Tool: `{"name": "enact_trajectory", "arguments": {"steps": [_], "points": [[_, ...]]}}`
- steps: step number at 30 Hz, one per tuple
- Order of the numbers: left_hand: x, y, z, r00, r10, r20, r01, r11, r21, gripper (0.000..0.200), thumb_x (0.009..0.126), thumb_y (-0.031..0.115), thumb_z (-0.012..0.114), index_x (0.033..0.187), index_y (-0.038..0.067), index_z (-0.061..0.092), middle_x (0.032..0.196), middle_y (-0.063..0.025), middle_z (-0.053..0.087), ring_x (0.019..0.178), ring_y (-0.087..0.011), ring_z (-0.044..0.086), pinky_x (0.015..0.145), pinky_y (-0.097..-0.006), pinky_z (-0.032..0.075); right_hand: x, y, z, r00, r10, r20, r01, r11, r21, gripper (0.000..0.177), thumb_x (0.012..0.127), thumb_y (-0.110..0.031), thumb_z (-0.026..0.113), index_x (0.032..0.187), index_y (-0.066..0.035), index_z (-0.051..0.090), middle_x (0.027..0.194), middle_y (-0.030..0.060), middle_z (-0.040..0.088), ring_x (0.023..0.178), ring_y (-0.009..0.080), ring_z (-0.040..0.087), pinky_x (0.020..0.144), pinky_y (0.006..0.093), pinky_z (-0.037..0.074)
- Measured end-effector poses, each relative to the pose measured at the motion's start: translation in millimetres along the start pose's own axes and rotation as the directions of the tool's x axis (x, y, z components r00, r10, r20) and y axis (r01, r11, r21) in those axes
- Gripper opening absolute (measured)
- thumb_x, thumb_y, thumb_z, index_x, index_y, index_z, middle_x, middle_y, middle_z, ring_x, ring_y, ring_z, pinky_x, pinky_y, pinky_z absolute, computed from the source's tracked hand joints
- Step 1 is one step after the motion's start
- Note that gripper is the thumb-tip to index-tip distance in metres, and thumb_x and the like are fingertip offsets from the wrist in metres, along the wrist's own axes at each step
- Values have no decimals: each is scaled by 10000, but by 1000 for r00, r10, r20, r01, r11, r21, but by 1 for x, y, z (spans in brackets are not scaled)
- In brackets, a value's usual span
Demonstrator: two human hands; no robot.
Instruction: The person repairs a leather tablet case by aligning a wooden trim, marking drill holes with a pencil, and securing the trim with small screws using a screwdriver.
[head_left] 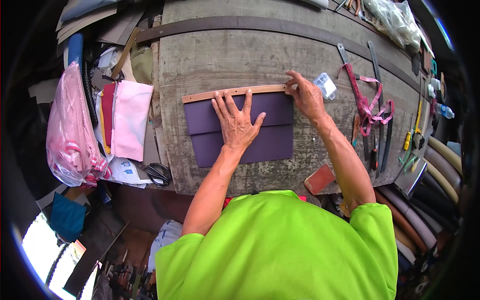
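Note:
A dark purple folded sheet, leather or fabric, lies on the worn wooden worktable. Along its far edge runs a thin tan strip with small dark holes or studs. My left hand rests flat on the sheet, fingers spread, with the fingertips on the strip. At the strip's right end, my right hand has thumb and fingers brought together in a pinch; whatever is between them is too small to make out. A clear plastic compartment box sits just right of that hand.
Right of the box lie a pink ribbon, metal rulers and a yellow-handled tool. A reddish block is near the front edge. Scissors, pink cloth and a plastic bag lie left.

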State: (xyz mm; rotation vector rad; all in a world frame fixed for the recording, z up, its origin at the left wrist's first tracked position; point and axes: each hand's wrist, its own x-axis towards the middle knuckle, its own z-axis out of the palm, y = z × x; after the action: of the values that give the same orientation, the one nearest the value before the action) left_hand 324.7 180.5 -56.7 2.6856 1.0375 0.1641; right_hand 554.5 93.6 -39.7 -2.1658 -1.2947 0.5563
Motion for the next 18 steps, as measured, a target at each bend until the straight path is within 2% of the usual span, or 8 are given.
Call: {"name": "enact_trajectory", "arguments": {"steps": [3,6,7,10,11,13,16,18], "points": [[3,3,-2,1000,13,-11,-13,999,42,778,916,604,651,1544,191,450,1458,-333,258,1432,-601,119,1185,-714,168,0,5,4,1000,10,15,-10,1000,13,497,900,-63,702,1371,-116,552,1057,65,741,976,303,719,826,416,572],[5,3,-4,1000,15,22,-16,999,40,794,907,600,670,1544,184,447,1443,-336,267,1426,-602,134,1183,-707,190,-4,19,10,987,-142,-70,142,990,-6,587,885,-106,747,1429,-126,526,1082,52,731,803,229,683,749,376,566],[6,2,-4,999,22,29,-23,999,42,807,897,598,687,1542,177,448,1426,-337,279,1422,-604,141,1184,-700,203,-6,14,6,994,-105,-29,105,994,-6,655,887,-64,744,1487,-137,489,1141,60,715,837,204,684,740,352,566],[4,0,-3,993,8,117,-12,999,38,846,902,635,652,1578,195,395,1502,-395,230,1440,-646,100,1188,-716,172,-38,-12,-21,956,-1,-293,54,984,173,704,896,-17,733,1528,-145,451,1206,79,694,859,182,678,728,321,562],[3,-1,-2,994,6,113,-11,999,46,857,901,641,649,1585,201,380,1512,-397,220,1442,-647,99,1188,-717,171,-59,-15,-35,946,92,-312,-14,970,243,677,903,10,710,1520,-97,452,1209,133,681,900,190,676,774,341,576],[2,-2,2,997,30,75,-37,994,99,895,884,663,663,1598,225,348,1496,-372,240,1438,-622,134,1171,-703,227,-110,1,-57,887,235,-397,-139,957,256,590,910,3,698,1465,-62,510,1170,126,690,872,182,677,756,330,569],[-1,-5,7,995,30,90,-42,991,129,922,892,706,620,1628,262,285,1539,-374,199,1463,-591,119,1170,-707,180,-205,45,-86,747,460,-480,-379,888,260,428,920,-27,683,1341,-14,605,1098,118,698,829,179,676,748,320,558],[0,-4,7,984,-11,180,-21,984,175,943,891,743,589,1641,292,240,1562,-369,175,1478,-582,92,1161,-718,162,-263,74,-98,648,560,-517,-516,821,243,338,925,-56,677,1256,8,652,1050,116,700,812,183,679,750,323,554]]}}
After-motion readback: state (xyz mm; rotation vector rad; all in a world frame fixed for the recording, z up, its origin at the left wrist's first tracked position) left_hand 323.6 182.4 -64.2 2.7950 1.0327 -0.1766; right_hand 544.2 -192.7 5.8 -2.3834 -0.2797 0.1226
